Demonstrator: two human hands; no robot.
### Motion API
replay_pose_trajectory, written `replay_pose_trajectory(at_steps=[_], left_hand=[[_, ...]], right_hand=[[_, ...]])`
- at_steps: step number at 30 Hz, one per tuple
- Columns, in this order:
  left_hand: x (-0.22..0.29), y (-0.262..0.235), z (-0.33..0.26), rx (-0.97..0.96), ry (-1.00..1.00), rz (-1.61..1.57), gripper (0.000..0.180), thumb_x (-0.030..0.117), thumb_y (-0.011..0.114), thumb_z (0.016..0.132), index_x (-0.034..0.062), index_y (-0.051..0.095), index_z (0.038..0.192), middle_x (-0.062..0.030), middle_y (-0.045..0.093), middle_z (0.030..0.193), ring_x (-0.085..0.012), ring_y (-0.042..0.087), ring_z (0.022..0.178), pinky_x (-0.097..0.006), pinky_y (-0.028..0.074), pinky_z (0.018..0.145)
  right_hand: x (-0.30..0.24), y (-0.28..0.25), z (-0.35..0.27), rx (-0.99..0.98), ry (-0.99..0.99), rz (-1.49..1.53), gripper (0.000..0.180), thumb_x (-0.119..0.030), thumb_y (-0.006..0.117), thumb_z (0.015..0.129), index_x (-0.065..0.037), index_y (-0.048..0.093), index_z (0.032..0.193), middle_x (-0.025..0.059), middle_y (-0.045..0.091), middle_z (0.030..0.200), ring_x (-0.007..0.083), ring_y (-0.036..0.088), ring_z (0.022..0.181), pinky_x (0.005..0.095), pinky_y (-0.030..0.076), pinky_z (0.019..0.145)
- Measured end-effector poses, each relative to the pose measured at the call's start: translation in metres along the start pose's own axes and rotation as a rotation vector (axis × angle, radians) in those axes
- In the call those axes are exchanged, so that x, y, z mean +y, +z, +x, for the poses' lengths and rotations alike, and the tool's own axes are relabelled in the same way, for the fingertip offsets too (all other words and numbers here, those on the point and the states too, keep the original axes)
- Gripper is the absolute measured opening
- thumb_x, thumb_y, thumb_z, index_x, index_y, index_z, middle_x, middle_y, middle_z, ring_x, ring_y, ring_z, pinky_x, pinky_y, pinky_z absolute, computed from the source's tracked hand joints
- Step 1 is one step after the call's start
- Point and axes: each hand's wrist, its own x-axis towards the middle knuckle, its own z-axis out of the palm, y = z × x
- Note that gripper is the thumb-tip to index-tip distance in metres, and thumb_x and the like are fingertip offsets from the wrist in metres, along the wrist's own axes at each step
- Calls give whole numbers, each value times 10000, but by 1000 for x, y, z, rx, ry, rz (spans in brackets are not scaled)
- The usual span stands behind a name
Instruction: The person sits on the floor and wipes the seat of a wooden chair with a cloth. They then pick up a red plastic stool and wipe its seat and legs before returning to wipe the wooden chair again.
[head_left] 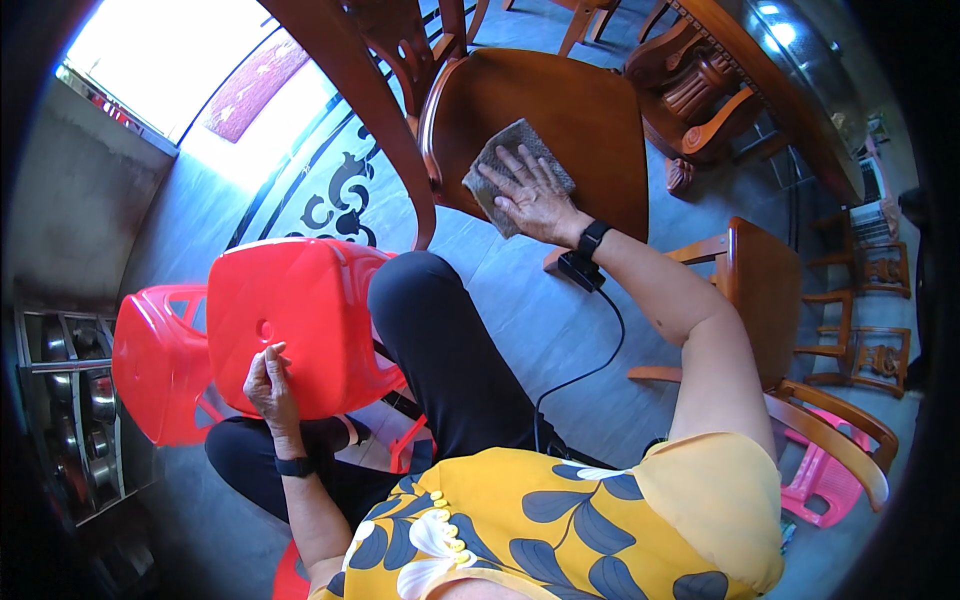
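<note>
While the right hand (533, 197) presses flat, fingers spread, on a grey cloth (513, 170) at the near-left part of the wooden chair seat (580, 120), most of that seat looks unwiped; left of the chair, the left hand (270, 385) rests open-fingered on a red plastic stool (300, 310).

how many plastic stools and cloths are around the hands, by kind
red plastic stools: 2, one under the left hand, one beside it
pink plastic stool: 1
grey cloth under the right hand: 1
total: 4
</note>
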Motion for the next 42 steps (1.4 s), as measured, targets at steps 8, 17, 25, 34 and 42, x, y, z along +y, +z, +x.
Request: replay_pose_trajectory(at_steps=[8, 17, 25, 34, 42], left_hand=[[2, 0, 0, -3, -26, 20, 248, 152, 526, 1030, -6, 700, 952, -6, 564, 691, -59, 484, 599, -217, 379, 550], [9, 1, -1, 1, -70, 26, 252, 145, 517, 1029, -10, 694, 939, -12, 555, 698, -68, 479, 591, -220, 373, 554], [7, -1, -1, -11, -69, 15, 253, 142, 513, 1030, -14, 693, 945, -15, 559, 700, -67, 487, 606, -219, 380, 566], [1, 1, 0, 12, -44, -70, 246, 163, 538, 1027, -4, 705, 959, -11, 589, 714, -62, 503, 624, -217, 395, 573], [2, 1, 0, 29, 3, -85, 245, 178, 554, 1021, 9, 722, 965, -10, 600, 689, -57, 500, 604, -216, 388, 552]], right_hand=[[58, 4, 109, 56, 255, -1, 628, -525, 360, 1003, -353, 152, 1570, 140, 85, 1646, 452, 83, 1489, 571, 67, 1191], [130, 17, 237, 144, 531, -13, 613, -578, 346, 977, -389, 232, 1548, 45, 104, 1655, 415, 46, 1496, 582, 30, 1176], [132, 16, 246, 128, 542, -20, 586, -570, 296, 997, -409, 203, 1553, 57, 82, 1657, 413, 10, 1502, 562, 11, 1182], [43, 22, 130, 125, 392, -28, 608, -529, 307, 1006, -352, 171, 1572, 131, 58, 1654, 461, 39, 1493, 583, 26, 1186], [-52, 25, 31, 166, 205, -63, 585, -424, 409, 1007, -299, 260, 1559, 146, 149, 1631, 478, 132, 1467, 611, 121, 1168]])
